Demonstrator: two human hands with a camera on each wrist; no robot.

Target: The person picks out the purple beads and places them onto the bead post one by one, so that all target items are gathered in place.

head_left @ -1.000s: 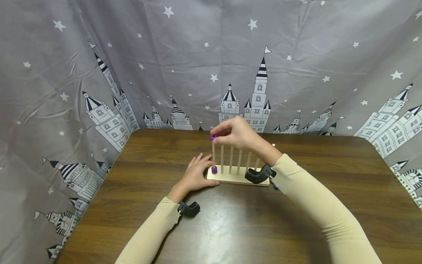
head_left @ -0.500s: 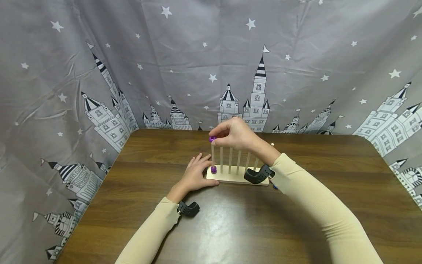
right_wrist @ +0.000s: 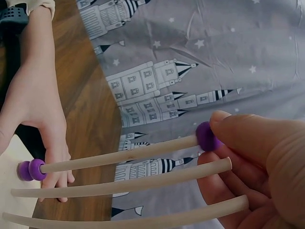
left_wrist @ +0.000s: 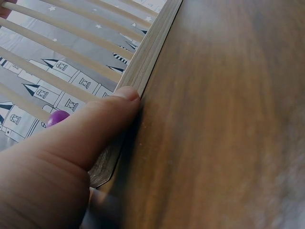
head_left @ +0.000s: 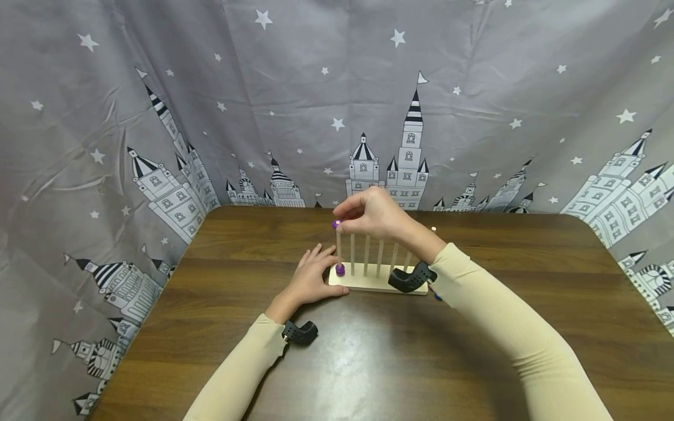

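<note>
We see right hand (head_left: 376, 216) pinching purple bead (right_wrist: 206, 137) at leftmost peg's (right_wrist: 124, 156) tip; left hand (head_left: 309, 279), fingers spread, touches base (head_left: 368, 282); sleeve (head_left: 505, 316) partly hides blue piece (head_left: 438, 297).

No legible text, labels, numbers

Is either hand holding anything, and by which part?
The right hand pinches a round purple bead by its sides; the left hand touches the pale rectangular wooden base.

We see the upper purple bead (right_wrist: 206, 137), in the right hand's (head_left: 375, 215) grip, slightly lower against the leftmost peg (head_left: 339, 247); its hole, dark earlier, now shows pale, apparently the peg's tip, though tiny from the head.
</note>
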